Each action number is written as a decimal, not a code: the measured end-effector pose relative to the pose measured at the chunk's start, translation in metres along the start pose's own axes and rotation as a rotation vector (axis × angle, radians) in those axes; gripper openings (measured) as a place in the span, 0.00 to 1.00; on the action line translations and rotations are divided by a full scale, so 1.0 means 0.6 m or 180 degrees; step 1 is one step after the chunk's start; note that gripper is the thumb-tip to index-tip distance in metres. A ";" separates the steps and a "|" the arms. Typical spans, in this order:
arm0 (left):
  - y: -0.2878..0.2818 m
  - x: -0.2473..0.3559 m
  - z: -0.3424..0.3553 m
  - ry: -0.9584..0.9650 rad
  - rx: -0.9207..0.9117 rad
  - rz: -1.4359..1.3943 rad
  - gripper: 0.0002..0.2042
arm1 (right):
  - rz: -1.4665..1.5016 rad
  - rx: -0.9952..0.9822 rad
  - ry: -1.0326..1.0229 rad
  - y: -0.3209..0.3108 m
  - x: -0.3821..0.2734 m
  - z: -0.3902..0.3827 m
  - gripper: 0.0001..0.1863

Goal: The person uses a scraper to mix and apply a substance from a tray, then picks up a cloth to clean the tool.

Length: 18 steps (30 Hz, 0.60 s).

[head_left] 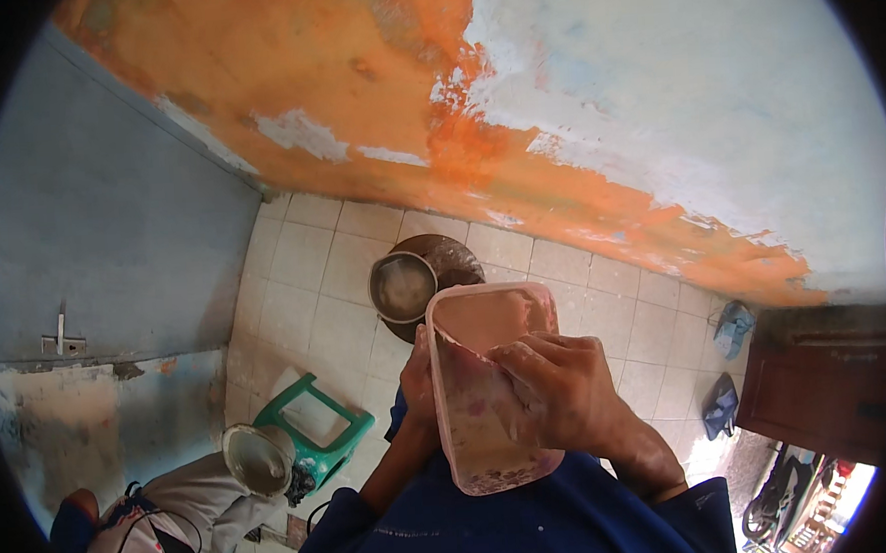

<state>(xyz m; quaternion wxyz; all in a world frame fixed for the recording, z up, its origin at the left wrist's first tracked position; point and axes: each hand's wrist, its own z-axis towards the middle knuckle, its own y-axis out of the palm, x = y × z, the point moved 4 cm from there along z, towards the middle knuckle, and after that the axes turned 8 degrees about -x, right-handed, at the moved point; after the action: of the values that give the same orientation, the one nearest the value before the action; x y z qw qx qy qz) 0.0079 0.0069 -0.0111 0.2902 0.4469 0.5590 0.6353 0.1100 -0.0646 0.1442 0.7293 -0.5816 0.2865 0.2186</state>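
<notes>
In front of my body is a translucent pinkish rectangular plastic tub (501, 474), its inside smeared with paste. My left hand (421, 383) grips its left side, the fingers mostly hidden under it. My right hand (559, 386) reaches over the tub, fingers closed and streaked with pale paste. They pinch a thin flat scraper (463, 341) with a paste-coated edge that slants across the tub. Much of the scraper is hidden by the hand, and its exact shape is hard to make out.
Below stands a round pot (403, 287) on a dark round surface (441, 247). A green plastic stool (315, 423) and a pale bucket (259, 458) are at lower left, near another person (175, 511). Ahead rises a patchy orange wall (352, 71); a brown wooden cabinet (810, 387) is at right.
</notes>
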 end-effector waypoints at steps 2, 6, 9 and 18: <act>0.000 -0.001 0.002 -0.0022 -0.0026 -0.0024 0.22 | 0.0089 0.0092 0.0002 -0.001 0.001 -0.002 0.17; 0.005 0.000 -0.002 -0.0016 -0.0083 -0.0087 0.21 | 0.0192 0.0189 0.0146 -0.008 -0.001 -0.004 0.15; 0.018 0.004 0.002 0.0025 -0.0127 -0.0119 0.21 | 0.0321 0.0439 0.0659 -0.021 -0.005 -0.016 0.13; -0.007 0.002 -0.002 0.0206 -0.0308 0.0526 0.28 | -0.0475 0.0543 0.0311 0.012 -0.024 0.003 0.15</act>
<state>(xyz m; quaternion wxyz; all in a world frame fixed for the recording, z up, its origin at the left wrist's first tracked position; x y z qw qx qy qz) 0.0060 0.0083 -0.0147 0.2399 0.4562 0.4979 0.6974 0.0951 -0.0608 0.1488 0.7755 -0.5471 0.2953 0.1099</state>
